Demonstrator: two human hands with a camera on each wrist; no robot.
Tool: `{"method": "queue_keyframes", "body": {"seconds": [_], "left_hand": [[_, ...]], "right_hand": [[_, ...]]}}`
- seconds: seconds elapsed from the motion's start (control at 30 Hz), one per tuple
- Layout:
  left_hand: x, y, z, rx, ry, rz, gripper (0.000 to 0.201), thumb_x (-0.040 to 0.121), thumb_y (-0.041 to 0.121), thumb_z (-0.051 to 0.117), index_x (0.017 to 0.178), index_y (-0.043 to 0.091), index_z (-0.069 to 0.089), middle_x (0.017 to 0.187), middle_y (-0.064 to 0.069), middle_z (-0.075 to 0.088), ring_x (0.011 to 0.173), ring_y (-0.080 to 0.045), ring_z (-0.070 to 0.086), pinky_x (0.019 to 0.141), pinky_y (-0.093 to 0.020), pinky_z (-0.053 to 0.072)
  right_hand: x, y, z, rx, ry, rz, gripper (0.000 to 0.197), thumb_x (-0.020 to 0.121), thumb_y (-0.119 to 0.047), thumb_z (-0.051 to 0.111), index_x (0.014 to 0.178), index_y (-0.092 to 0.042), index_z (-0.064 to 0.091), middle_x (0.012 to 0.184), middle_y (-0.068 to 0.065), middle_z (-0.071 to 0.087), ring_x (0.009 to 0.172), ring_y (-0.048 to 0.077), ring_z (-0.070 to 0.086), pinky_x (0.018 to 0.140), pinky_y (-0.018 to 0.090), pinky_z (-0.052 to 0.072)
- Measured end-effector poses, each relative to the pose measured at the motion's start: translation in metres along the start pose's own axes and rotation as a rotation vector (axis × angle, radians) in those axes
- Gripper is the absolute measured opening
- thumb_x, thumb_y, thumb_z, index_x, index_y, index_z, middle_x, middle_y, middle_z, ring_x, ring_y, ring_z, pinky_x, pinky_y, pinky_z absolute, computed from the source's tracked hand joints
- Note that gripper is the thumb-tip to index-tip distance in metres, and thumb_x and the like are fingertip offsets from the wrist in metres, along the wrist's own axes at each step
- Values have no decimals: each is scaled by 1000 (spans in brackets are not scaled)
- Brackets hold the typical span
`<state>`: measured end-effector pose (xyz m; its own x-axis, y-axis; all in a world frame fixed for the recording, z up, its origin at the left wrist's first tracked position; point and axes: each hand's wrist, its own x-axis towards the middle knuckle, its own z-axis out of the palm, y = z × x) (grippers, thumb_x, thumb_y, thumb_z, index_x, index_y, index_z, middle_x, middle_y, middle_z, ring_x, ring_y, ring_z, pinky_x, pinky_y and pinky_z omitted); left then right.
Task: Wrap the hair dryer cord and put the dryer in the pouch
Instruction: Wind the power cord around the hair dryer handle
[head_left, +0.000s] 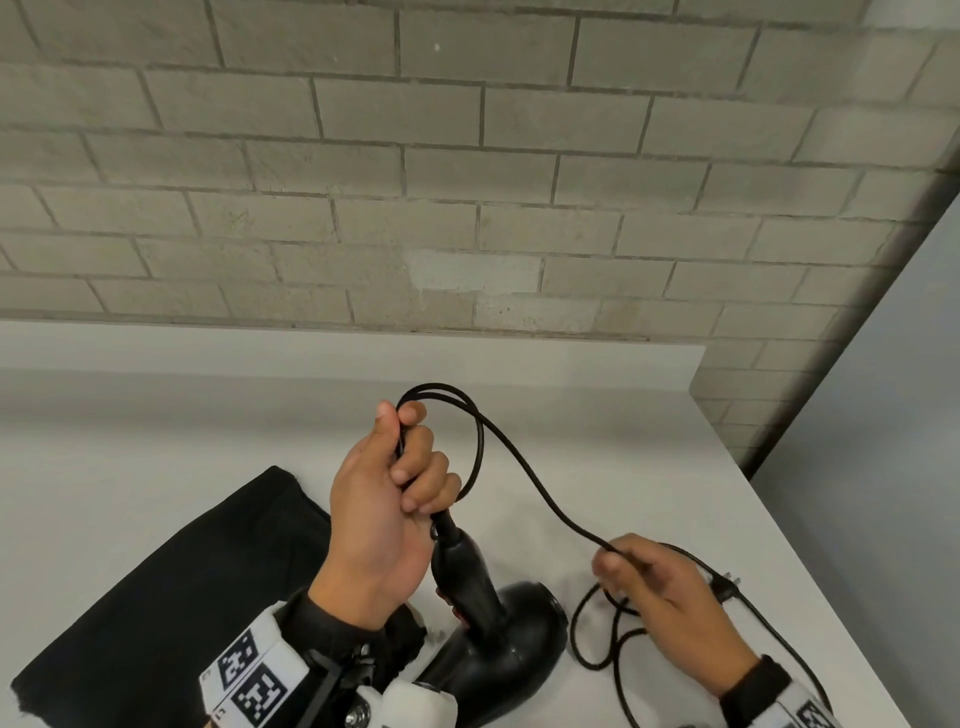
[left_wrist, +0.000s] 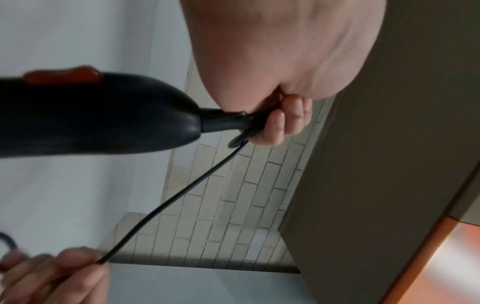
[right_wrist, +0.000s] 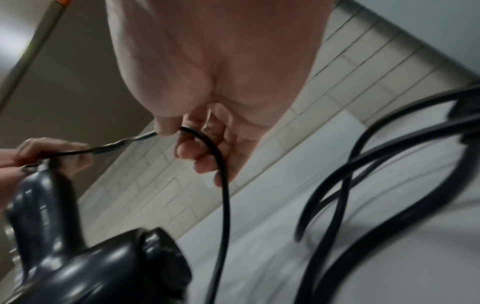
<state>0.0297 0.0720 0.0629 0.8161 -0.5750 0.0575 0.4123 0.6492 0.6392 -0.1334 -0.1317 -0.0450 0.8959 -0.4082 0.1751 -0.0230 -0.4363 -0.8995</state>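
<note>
A black hair dryer (head_left: 498, 639) stands nose-down on the white table (head_left: 156, 436), handle up. My left hand (head_left: 395, 488) grips the cord end of the handle together with a loop of black cord (head_left: 524, 462) folded above it. In the left wrist view the dryer handle (left_wrist: 91, 115) with its red switch runs into that fist. The cord (left_wrist: 166, 203) stretches right and down to my right hand (head_left: 654, 582), which pinches it; the right wrist view shows the cord (right_wrist: 223, 185) passing under the curled fingers. The black pouch (head_left: 182, 603) lies flat at the left.
Slack cord coils on the table by the right hand, ending in the plug (head_left: 727, 584). A brick wall (head_left: 467, 182) rises behind the table, whose right edge (head_left: 810, 545) runs diagonally close to the right hand.
</note>
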Motion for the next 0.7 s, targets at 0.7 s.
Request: {"method": "queue_keyframes", "body": {"seconds": [0.7], "left_hand": [[-6, 0, 4, 124, 0, 28, 42, 101, 43, 42, 73, 15, 54, 46, 7, 31, 33, -4, 26, 38, -18, 24]], "right_hand": [[-15, -17, -26, -43, 295, 216, 46, 97, -37, 52, 59, -13, 45, 53, -3, 29, 50, 14, 25, 46, 24, 24]]}}
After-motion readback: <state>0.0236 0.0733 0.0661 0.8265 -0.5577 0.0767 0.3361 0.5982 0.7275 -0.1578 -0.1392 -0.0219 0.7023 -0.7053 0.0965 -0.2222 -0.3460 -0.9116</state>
